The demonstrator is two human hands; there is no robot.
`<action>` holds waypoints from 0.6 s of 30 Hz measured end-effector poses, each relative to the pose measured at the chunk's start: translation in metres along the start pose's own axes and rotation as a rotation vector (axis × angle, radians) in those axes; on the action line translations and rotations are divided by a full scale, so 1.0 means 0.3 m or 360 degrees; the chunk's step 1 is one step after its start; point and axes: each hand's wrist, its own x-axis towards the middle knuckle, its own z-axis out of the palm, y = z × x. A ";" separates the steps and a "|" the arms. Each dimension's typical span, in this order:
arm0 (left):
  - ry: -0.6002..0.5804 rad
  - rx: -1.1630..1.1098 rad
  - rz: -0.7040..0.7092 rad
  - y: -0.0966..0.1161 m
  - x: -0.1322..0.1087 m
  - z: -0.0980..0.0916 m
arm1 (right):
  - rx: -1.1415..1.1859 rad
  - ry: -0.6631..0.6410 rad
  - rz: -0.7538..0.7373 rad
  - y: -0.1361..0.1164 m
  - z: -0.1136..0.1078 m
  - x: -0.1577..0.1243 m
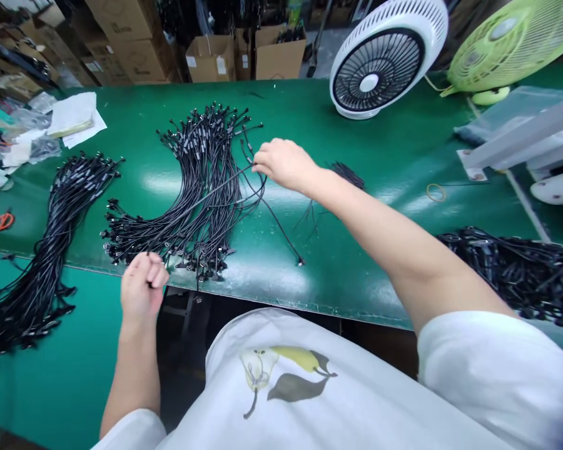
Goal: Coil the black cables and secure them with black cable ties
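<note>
A black cable (211, 190) is stretched slantwise between my two hands, over a large pile of black cables (206, 150) on the green table. My left hand (144, 280) is closed round its lower end at the table's front edge. My right hand (281, 164) pinches the upper end, just right of the pile. A few loose cables curve below my right hand, one ending in a small connector (301, 261). Some thin black ties (347, 175) lie behind my right forearm.
Another cable bundle (60, 231) lies at the left, near an orange ring (2, 221) and papers (77, 119). A white fan (380, 59) and a green fan (507, 44) stand at the back right. More black cables (516, 269) are heaped at the right. Cardboard boxes (279, 56) stand behind the table.
</note>
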 end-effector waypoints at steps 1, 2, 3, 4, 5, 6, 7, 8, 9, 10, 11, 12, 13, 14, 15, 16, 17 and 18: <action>-0.0030 -0.0156 -0.0151 0.023 -0.002 -0.010 | 0.0079 0.0039 0.0002 -0.013 0.012 -0.016; -0.0055 -0.0240 -0.0287 0.039 -0.004 -0.017 | 0.0204 0.0154 -0.0006 -0.036 0.015 -0.034; -0.0063 -0.0268 -0.0386 0.044 -0.008 -0.018 | 0.0359 0.0304 -0.0024 -0.071 0.007 -0.052; -0.0062 -0.0248 -0.0453 0.040 -0.013 -0.013 | 0.0515 0.0438 -0.0054 -0.113 -0.011 -0.069; -0.0058 -0.0197 -0.0478 0.027 -0.019 -0.001 | 0.0646 0.0539 -0.0097 -0.158 -0.041 -0.083; -0.0068 -0.0145 -0.0480 0.007 -0.025 0.015 | 0.0731 0.0605 -0.0148 -0.203 -0.077 -0.094; -0.0106 -0.0101 -0.0483 -0.017 -0.029 0.033 | 0.0771 0.0648 -0.0195 -0.243 -0.118 -0.101; -0.0146 -0.0073 -0.0452 -0.042 -0.034 0.051 | 0.0779 0.0689 -0.0225 -0.276 -0.158 -0.103; -0.0187 -0.0071 -0.0432 -0.065 -0.038 0.068 | 0.0783 0.0731 -0.0232 -0.301 -0.195 -0.103; -0.0219 -0.0086 -0.0419 -0.084 -0.041 0.081 | 0.0816 0.0765 -0.0208 -0.320 -0.226 -0.101; -0.0244 -0.0113 -0.0404 -0.097 -0.046 0.091 | 0.0899 0.0780 -0.0156 -0.331 -0.252 -0.099; -0.0262 -0.0143 -0.0394 -0.103 -0.050 0.097 | 0.1020 0.0773 -0.0092 -0.336 -0.272 -0.099; -0.0273 -0.0165 -0.0379 -0.102 -0.054 0.099 | 0.1143 0.0745 -0.0039 -0.334 -0.287 -0.103; -0.0282 -0.0172 -0.0351 -0.097 -0.058 0.096 | 0.1225 0.0710 -0.0012 -0.325 -0.300 -0.112; -0.0289 -0.0163 -0.0306 -0.088 -0.061 0.089 | 0.1244 0.0676 -0.0007 -0.309 -0.310 -0.128; -0.0300 -0.0129 -0.0250 -0.075 -0.063 0.077 | 0.1232 0.0628 -0.0013 -0.287 -0.318 -0.152; -0.0311 -0.0064 -0.0178 -0.059 -0.064 0.061 | 0.1307 0.0613 -0.0007 -0.259 -0.324 -0.184; -0.0323 0.0051 -0.0091 -0.040 -0.063 0.042 | 0.1454 0.0612 0.0011 -0.227 -0.326 -0.224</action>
